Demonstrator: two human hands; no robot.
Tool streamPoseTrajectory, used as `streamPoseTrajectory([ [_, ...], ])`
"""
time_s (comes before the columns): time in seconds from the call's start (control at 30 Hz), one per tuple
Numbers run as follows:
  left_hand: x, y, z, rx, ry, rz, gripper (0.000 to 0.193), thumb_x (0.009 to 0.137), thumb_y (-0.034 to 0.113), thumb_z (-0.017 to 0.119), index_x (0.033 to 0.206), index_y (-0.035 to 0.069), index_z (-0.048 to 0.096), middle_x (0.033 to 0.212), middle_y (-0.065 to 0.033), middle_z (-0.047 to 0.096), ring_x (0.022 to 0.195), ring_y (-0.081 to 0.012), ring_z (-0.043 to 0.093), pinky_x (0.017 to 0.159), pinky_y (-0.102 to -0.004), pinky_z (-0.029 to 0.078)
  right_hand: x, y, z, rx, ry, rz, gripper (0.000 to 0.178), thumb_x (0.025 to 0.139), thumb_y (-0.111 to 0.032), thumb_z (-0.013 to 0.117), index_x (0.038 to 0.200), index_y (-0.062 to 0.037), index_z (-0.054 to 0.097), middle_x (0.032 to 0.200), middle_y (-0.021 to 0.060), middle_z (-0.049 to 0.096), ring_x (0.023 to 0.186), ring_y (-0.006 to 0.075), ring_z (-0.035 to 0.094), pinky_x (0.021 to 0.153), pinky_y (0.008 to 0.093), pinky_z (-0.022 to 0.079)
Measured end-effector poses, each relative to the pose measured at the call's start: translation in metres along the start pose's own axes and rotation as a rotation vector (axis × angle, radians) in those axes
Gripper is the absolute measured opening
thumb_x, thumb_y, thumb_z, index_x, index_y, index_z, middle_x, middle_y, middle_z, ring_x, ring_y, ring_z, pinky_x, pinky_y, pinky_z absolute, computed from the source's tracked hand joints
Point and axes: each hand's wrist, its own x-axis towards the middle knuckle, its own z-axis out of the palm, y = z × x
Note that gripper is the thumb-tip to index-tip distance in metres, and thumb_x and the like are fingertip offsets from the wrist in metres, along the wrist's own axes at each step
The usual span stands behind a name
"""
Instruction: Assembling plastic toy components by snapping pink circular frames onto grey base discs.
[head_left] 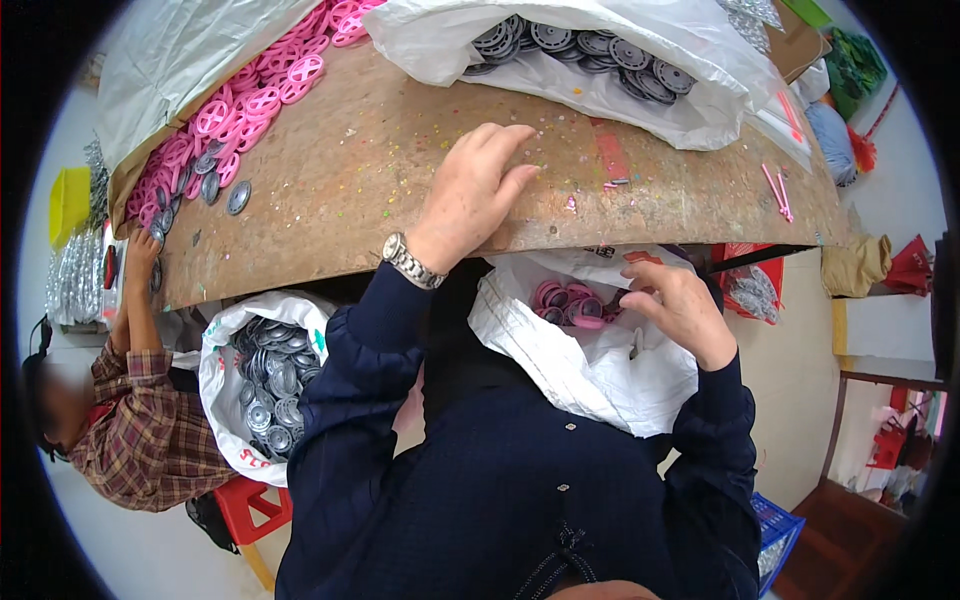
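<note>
My left hand (475,195) rests over the near part of the wooden table (390,180), its thumb apart from the fingers and nothing visible in it. A wristwatch circles that wrist. My right hand (685,308) hovers at the mouth of a white woven sack (550,360) at my lap, fingers bent and thumb apart, with no object seen between them. Inside the sack lie pink round pieces (585,312), some with dark grey discs in them. Small bits (617,183) and a red mark lie on the table beyond my hands.
Grey discs fill a white sack (530,75) at the far edge and another sack (270,380) at my left. A pink heap of rounded pieces (240,110) covers the table's left. A co-worker's hand (142,250) touches it. Thin pink sticks (778,195) lie right.
</note>
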Motion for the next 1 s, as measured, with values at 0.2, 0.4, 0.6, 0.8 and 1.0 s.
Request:
streamPoseTrajectory([
  [0.2,-0.003,-0.001,0.003,0.112,-0.018,0.001,0.028,0.088,0.011,0.065,0.114,0.001,0.063,0.109,-0.0167,0.062,0.105,-0.0364,0.058,0.091,-0.0412,0.047,0.044,-0.011,-0.014,0.252,0.266,-0.129,0.023,0.088,-0.011,0.067,0.109,0.0012,0.067,0.089,0.0133,0.069,0.079,0.0186,0.065,0.072,0.0307,0.051],
  [0.4,-0.035,0.004,0.007,0.079,0.102,0.026,0.024,0.083,0.007,0.067,0.107,0.002,0.065,0.105,-0.0147,0.062,0.102,-0.0349,0.057,0.088,-0.0423,0.048,0.154,-0.018,-0.032,0.078,0.571,-0.404,0.023,0.091,-0.014,0.064,0.110,-0.0005,0.068,0.101,0.0151,0.069,0.090,0.0269,0.066,0.082,0.0347,0.051],
  [0.6,-0.046,-0.006,0.010,-0.060,0.192,0.006,0.023,0.081,0.002,0.067,0.104,0.001,0.067,0.109,-0.0156,0.064,0.106,-0.0350,0.059,0.092,-0.0417,0.047,0.251,-0.027,-0.040,-0.288,0.705,-0.545,0.036,0.090,-0.024,0.066,0.121,-0.0039,0.064,0.114,0.0192,0.067,0.108,0.0379,0.061,0.094,0.0433,0.047],
  [0.8,-0.048,-0.001,0.010,-0.026,0.201,0.015,0.020,0.081,0.003,0.067,0.101,0.000,0.064,0.105,-0.0153,0.062,0.105,-0.0355,0.057,0.092,-0.0434,0.047,0.321,-0.051,-0.029,-0.377,0.576,-0.354,0.034,0.095,-0.030,0.058,0.115,-0.0032,0.067,0.116,0.0216,0.066,0.107,0.0354,0.063,0.094,0.0423,0.048],
  [1.0,-0.053,-0.005,0.008,-0.036,0.195,0.002,0.021,0.081,0.003,0.068,0.101,0.000,0.064,0.106,-0.0149,0.061,0.105,-0.0355,0.057,0.092,-0.0435,0.047,0.376,-0.048,-0.016,-0.573,0.372,-0.264,0.040,0.100,-0.032,0.044,0.121,-0.0051,0.065,0.116,0.0212,0.067,0.113,0.0316,0.063,0.100,0.0402,0.048],
])
